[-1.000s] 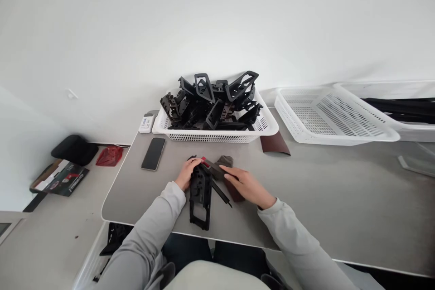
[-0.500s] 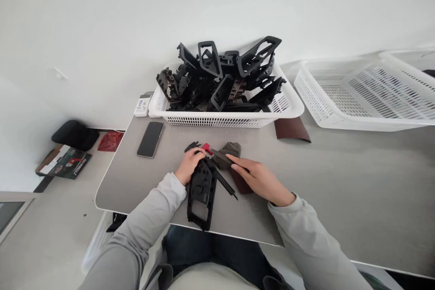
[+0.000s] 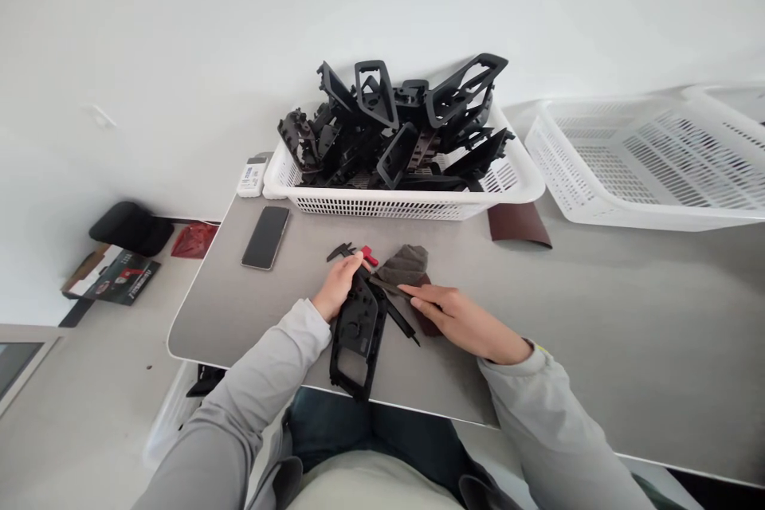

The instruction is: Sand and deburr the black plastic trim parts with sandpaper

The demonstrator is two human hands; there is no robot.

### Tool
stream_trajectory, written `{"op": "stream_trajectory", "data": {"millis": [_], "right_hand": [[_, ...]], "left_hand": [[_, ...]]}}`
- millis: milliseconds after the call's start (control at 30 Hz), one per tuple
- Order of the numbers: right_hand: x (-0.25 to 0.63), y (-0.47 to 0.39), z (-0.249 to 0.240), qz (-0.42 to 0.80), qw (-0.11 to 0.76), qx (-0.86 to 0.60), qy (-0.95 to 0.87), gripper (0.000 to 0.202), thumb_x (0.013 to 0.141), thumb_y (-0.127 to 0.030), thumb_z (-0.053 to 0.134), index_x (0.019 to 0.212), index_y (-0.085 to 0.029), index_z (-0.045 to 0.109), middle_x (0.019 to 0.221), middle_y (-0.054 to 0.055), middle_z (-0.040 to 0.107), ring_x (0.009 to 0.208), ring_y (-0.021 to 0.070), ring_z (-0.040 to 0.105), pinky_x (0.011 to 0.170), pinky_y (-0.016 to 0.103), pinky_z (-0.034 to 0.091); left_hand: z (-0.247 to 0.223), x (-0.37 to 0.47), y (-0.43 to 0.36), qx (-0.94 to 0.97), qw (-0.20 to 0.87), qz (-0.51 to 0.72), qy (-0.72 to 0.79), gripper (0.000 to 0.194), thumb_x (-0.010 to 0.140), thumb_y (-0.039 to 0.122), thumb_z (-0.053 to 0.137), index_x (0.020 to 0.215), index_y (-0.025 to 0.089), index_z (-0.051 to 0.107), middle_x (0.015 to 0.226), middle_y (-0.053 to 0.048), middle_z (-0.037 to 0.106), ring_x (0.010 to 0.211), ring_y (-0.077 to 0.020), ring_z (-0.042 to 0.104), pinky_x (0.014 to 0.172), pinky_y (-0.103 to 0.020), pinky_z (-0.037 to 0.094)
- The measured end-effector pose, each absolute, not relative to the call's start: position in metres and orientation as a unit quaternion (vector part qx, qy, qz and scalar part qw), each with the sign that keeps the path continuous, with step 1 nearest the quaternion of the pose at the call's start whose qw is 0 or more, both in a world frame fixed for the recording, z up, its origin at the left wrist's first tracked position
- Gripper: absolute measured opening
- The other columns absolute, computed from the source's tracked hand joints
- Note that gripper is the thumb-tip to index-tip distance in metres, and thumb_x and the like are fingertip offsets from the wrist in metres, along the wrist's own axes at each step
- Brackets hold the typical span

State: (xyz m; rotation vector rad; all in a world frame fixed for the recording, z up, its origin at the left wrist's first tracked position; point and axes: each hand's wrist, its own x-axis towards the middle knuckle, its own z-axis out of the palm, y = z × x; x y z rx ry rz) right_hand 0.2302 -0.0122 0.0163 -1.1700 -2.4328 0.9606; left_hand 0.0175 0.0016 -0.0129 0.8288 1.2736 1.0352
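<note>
My left hand is closed around the upper end of a black plastic trim panel, which has a window-like opening at its lower end. In my right hand a flat file is gripped, its tip at the panel's upper right edge. Beneath the panel lies what looks like a black caliper, its jaws showing beyond my left fingers. A small red object rests by those fingertips. Just behind the file sits a crumpled grey cloth, with brown sandpaper partly hidden under my right hand.
A white basket heaped with black plastic parts stands against the wall. More white baskets are on the right. A phone and a small white device lie left. Another brown sandpaper sheet touches the basket's front.
The file has moved from beside the red object down to the panel's upper right edge. My right hand has shifted slightly down and right, while the left keeps its hold.
</note>
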Motion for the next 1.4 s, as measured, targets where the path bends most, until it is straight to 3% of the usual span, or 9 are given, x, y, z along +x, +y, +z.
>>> {"op": "stream_trajectory", "data": {"millis": [600,800,1000,1167,1300,1400], "right_hand": [[0.234,-0.015,0.016,0.296,0.150,-0.418,-0.846,0.039,0.094,-0.029,0.038,0.123,-0.024,0.063,0.103,0.007,0.072,0.092,0.0218,0.067,0.081,0.035,0.053],[0.236,-0.013,0.013,0.290,0.235,-0.472,-0.799,0.041,0.094,-0.033,0.037,0.124,-0.020,0.061,0.106,0.008,0.071,0.093,0.0215,0.067,0.083,0.034,0.053],[0.236,-0.011,0.012,0.293,0.260,-0.490,-0.778,0.039,0.093,-0.035,0.039,0.121,-0.022,0.063,0.098,0.006,0.072,0.089,0.0212,0.067,0.082,0.035,0.054],[0.235,-0.012,0.012,0.301,0.249,-0.486,-0.782,0.040,0.093,-0.034,0.038,0.124,-0.023,0.061,0.105,0.007,0.072,0.093,0.0220,0.067,0.084,0.036,0.053],[0.233,-0.012,0.012,0.286,0.242,-0.475,-0.796,0.043,0.093,-0.033,0.036,0.131,-0.024,0.055,0.107,0.007,0.070,0.093,0.0216,0.066,0.084,0.036,0.053],[0.231,-0.012,0.010,0.261,0.223,-0.456,-0.821,0.044,0.095,-0.033,0.033,0.132,-0.024,0.054,0.098,0.008,0.070,0.088,0.0213,0.066,0.079,0.035,0.053]], "left_hand": [[-0.007,0.017,0.002,0.334,0.614,0.457,0.550,0.042,0.069,0.058,0.063,0.065,0.016,0.058,0.055,0.004,0.052,0.050,-0.0082,0.045,0.051,-0.023,0.034],[0.004,0.011,-0.001,0.347,0.691,0.391,0.499,0.032,0.054,0.031,0.078,0.073,0.018,0.056,0.060,0.005,0.057,0.053,-0.0097,0.053,0.054,-0.022,0.038],[0.005,0.008,-0.001,0.321,0.723,0.330,0.515,0.027,0.051,0.019,0.070,0.072,0.021,0.053,0.052,0.007,0.052,0.046,-0.0097,0.047,0.048,-0.022,0.034],[0.004,0.014,0.000,0.334,0.667,0.413,0.523,0.007,0.062,0.024,0.061,0.065,0.018,0.058,0.062,0.004,0.055,0.054,-0.0080,0.048,0.052,-0.020,0.035],[0.005,0.015,0.000,0.285,0.708,0.403,0.506,0.019,0.069,0.036,0.056,0.065,0.017,0.061,0.059,0.001,0.056,0.055,-0.0108,0.051,0.053,-0.023,0.038],[0.005,0.015,0.000,0.247,0.742,0.381,0.493,0.025,0.071,0.040,0.053,0.067,0.017,0.061,0.055,0.000,0.055,0.051,-0.0123,0.051,0.053,-0.025,0.039]]}}
